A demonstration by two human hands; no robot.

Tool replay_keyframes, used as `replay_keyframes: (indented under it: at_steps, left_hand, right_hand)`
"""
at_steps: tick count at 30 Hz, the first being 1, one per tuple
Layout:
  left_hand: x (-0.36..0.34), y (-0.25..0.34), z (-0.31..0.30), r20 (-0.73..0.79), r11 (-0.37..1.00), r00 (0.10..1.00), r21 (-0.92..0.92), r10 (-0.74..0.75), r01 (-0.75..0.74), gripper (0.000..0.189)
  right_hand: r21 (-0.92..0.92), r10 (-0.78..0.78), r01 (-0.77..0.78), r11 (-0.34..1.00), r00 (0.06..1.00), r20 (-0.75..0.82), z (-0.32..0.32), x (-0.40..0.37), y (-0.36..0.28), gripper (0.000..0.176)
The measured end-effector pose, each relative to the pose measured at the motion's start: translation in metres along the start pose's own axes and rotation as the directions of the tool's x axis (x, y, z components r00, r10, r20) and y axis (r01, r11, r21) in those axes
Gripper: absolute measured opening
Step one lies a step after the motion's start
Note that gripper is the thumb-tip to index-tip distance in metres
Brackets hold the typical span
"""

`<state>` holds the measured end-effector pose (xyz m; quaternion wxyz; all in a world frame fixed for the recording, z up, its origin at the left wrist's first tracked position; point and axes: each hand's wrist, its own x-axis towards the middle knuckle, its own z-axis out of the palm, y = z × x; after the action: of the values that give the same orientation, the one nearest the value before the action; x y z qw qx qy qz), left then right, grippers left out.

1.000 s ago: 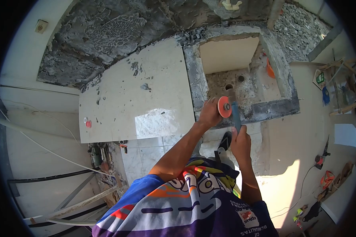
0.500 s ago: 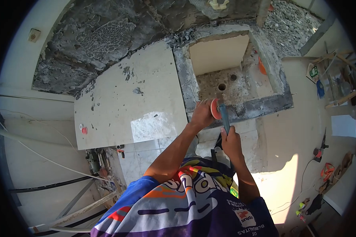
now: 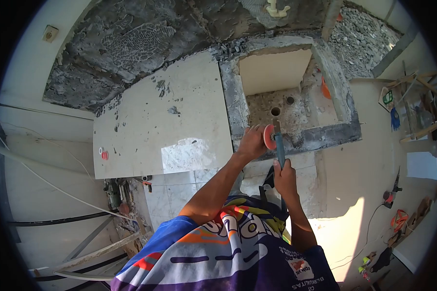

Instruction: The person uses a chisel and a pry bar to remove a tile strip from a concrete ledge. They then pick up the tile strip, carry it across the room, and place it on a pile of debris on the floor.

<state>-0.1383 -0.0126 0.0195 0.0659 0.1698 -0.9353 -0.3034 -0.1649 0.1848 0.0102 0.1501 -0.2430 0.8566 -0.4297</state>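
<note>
My left hand (image 3: 253,141) is closed at the near edge of the square opening, around a chisel whose shaft is mostly hidden. Its round red hand guard (image 3: 269,137) shows beside my fingers. In my right hand (image 3: 285,175) is a hammer (image 3: 279,147) with a blue-grey handle, gripped low. The hammer's metal head lies close by the red guard; whether it touches the chisel is hard to make out. Both hands are over the rough cement rim (image 3: 320,133) around the opening.
Left of the opening lies a large cream slab (image 3: 145,136) with mortar crumbs and a small red-and-white item (image 3: 104,153). Inside the opening are two round holes and an orange object (image 3: 326,88). Rubble (image 3: 364,41) lies beyond. A corded power tool (image 3: 388,197) rests at right.
The whole view has shifted slightly down and to the right. The hammer is more upright now, with its head still near the red guard. Both hands keep their grips.
</note>
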Motion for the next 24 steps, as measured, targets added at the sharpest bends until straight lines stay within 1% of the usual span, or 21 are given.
replay_keyframes:
  at_steps: [1,2,4,5,6,7,8,10,11,12,14,15,16,17,18,19,20,21,22,23,24]
  left_hand:
    - [-0.004,0.001,0.002,0.033,1.000,0.999,-0.003,-0.014,0.014,0.039]
    - [0.000,0.001,0.002,0.054,1.000,0.998,-0.004,-0.020,0.020,0.038]
    - [0.001,-0.002,0.006,0.035,1.000,0.999,0.015,-0.014,0.014,0.043]
    - [0.000,-0.005,0.007,0.022,0.999,1.000,0.027,-0.018,0.017,0.045]
    - [-0.001,-0.007,0.009,0.016,0.999,0.999,0.029,-0.029,0.029,0.045]
    - [0.000,-0.008,0.011,0.009,0.999,0.999,0.032,-0.040,0.040,0.046]
    - [0.004,-0.009,0.011,-0.002,0.998,0.999,0.037,-0.043,0.043,0.046]
    - [0.004,-0.008,0.009,-0.005,0.999,0.999,0.015,-0.037,0.037,0.046]
    - [0.004,-0.006,0.007,-0.010,0.999,0.999,0.003,-0.034,0.034,0.045]
    - [0.004,-0.005,0.005,0.000,0.999,0.999,0.004,-0.034,0.034,0.045]
    - [0.002,-0.002,0.003,0.029,1.000,0.999,0.005,-0.030,0.030,0.046]
    - [0.008,-0.002,-0.002,0.019,1.000,1.000,0.010,-0.021,0.020,0.042]
    - [0.007,0.000,-0.001,0.017,1.000,1.000,0.007,-0.022,0.022,0.038]
    - [0.003,0.001,0.000,0.018,1.000,0.999,0.002,-0.029,0.029,0.034]
    - [0.003,0.002,0.001,0.012,0.999,0.999,0.007,-0.032,0.032,0.034]
    - [0.003,0.003,0.000,0.007,0.999,0.999,0.014,-0.034,0.034,0.034]
    - [0.004,0.004,-0.001,0.002,0.999,0.999,0.022,-0.032,0.032,0.034]
    - [0.004,0.005,-0.003,0.027,0.999,0.999,0.024,-0.041,0.041,0.035]
    - [0.005,0.006,-0.005,0.049,0.999,0.998,0.026,-0.049,0.048,0.035]
    - [0.004,0.007,-0.003,0.077,0.998,0.995,0.027,-0.058,0.056,0.035]
    - [-0.001,0.007,0.001,0.077,0.998,0.995,0.029,-0.065,0.062,0.035]
  right_hand:
    - [-0.021,0.054,-0.052,0.998,0.989,0.138,0.001,-0.006,0.003,0.035]
    - [0.062,0.103,-0.111,0.992,0.988,0.112,-0.004,-0.003,0.009,0.035]
    - [0.226,0.210,-0.224,0.948,0.974,0.087,-0.018,-0.001,0.018,0.036]
    - [0.422,0.245,-0.225,0.878,0.969,0.006,-0.026,0.003,0.009,0.036]
    - [0.600,0.299,-0.206,0.773,0.952,-0.059,-0.035,0.006,-0.001,0.035]
    - [0.754,0.366,-0.162,0.637,0.924,-0.110,-0.041,0.008,-0.011,0.035]
    - [0.809,0.433,-0.100,0.580,0.878,-0.202,-0.038,0.010,-0.021,0.034]
    - [0.557,0.288,-0.121,0.821,0.931,-0.223,0.001,0.002,0.012,0.035]
    - [0.403,0.210,-0.109,0.909,0.954,-0.215,0.010,0.001,0.013,0.035]
    - [-0.085,-0.057,0.058,0.995,0.998,0.020,0.012,-0.002,0.017,0.036]
    - [-0.030,0.013,-0.012,0.999,1.000,0.021,0.004,-0.007,0.022,0.036]
    - [0.001,0.034,-0.035,0.999,0.999,0.015,0.002,0.001,0.023,0.036]
    - [0.162,0.100,-0.088,0.983,0.993,-0.067,-0.003,0.002,0.020,0.035]
    - [0.387,0.238,-0.170,0.906,0.962,-0.132,-0.012,0.002,0.010,0.035]
    - [0.596,0.382,-0.218,0.773,0.910,-0.163,-0.021,0.006,-0.001,0.035]
    - [0.774,0.523,-0.227,0.591,0.838,-0.154,-0.023,0.008,-0.010,0.035]
    - [0.831,0.540,-0.161,0.533,0.820,-0.188,-0.018,0.008,-0.013,0.034]
    - [0.538,0.329,-0.156,0.829,0.913,-0.242,-0.006,0.005,-0.005,0.034]
    - [0.160,0.102,-0.070,0.985,0.974,-0.203,0.013,0.001,0.009,0.034]
    - [-0.232,-0.092,0.073,0.970,0.993,-0.074,0.019,-0.002,0.010,0.034]
    - [-0.202,-0.114,0.104,0.974,0.993,-0.039,0.019,-0.004,0.016,0.036]
